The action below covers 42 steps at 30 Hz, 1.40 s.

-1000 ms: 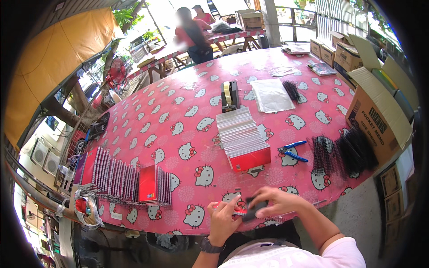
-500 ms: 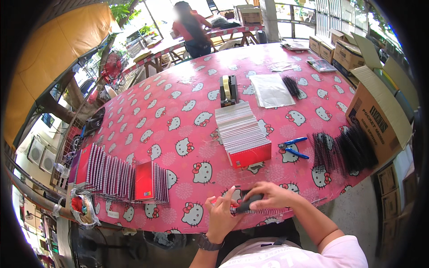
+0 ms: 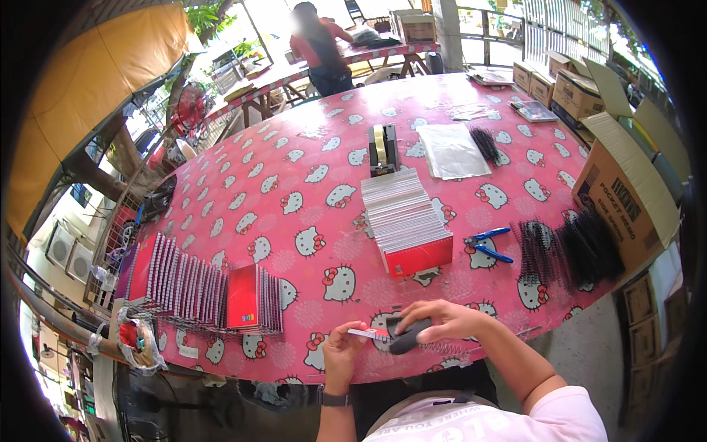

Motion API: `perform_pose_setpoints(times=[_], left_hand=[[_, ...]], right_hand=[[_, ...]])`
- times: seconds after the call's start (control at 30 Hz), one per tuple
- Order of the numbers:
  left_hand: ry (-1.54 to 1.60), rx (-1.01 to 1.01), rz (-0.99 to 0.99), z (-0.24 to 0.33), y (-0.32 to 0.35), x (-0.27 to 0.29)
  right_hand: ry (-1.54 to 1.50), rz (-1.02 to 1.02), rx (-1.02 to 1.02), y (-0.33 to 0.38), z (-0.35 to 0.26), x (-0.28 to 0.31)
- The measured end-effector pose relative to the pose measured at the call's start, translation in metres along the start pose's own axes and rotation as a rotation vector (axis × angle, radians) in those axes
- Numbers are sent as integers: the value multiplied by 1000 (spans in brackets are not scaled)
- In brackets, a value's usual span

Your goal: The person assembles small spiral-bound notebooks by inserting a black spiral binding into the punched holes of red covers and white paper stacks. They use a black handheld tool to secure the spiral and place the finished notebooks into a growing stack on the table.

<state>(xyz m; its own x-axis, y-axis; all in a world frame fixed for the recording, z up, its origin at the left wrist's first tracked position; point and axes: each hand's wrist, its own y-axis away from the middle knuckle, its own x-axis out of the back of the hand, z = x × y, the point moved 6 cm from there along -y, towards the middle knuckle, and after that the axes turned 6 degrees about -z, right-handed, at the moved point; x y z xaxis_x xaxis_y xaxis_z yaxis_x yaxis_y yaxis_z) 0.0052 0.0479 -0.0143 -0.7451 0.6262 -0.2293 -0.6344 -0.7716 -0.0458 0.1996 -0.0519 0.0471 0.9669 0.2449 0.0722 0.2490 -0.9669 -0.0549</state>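
Note:
Close to the table's near edge, my left hand (image 3: 339, 359) pinches a small red-covered notebook (image 3: 361, 333) with white page edges. My right hand (image 3: 451, 321) is wrapped over a dark rounded object (image 3: 409, 339), whose kind I cannot make out, against the notebook's right end. From under that hand a thin black spiral coil (image 3: 448, 349) runs to the right. Beyond my hands lies a long row of unbound notebooks (image 3: 403, 210) with a red cover at its front. Blue-handled pliers (image 3: 490, 246) rest to its right.
Spiral-bound notebooks (image 3: 244, 298) stand in rows at the left. Black coils (image 3: 571, 247) lie in heaps at the right beside an open carton (image 3: 617, 199). Farther back are a tape dispenser (image 3: 383, 153) and clear plastic sleeves (image 3: 452, 151). Another person (image 3: 324, 55) stands at a far table.
My left hand has turned and drawn slightly left, its raised fingers now closed on the notebook, which shows more. My right hand keeps the dark object. The far person has shifted slightly.

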Motion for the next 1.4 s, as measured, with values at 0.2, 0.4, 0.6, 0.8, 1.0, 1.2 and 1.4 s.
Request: perform_pose_setpoints(times=[0.2,0.4,0.6,0.8,1.0,1.2,1.4], left_hand=[[69,-52,117,-4,4,0],[106,-110,87,-5,2,-2],[118,-78,43,-4,0,-8],[107,-8,-17,6,-6,-19],[-24,-61,-71,34,-5,-36],[-145,-231,-66,57,0,-53],[-169,-229,11,55,7,-52]], right_hand=[[69,8,197,-5,-10,5],[118,-12,15,-14,-2,10],[296,72,-204,-23,20,23],[825,255,-219,-3,20,36],[650,306,-80,11,-15,36],[478,343,153,-2,-60,-27],[540,516,229,4,-61,-36]])
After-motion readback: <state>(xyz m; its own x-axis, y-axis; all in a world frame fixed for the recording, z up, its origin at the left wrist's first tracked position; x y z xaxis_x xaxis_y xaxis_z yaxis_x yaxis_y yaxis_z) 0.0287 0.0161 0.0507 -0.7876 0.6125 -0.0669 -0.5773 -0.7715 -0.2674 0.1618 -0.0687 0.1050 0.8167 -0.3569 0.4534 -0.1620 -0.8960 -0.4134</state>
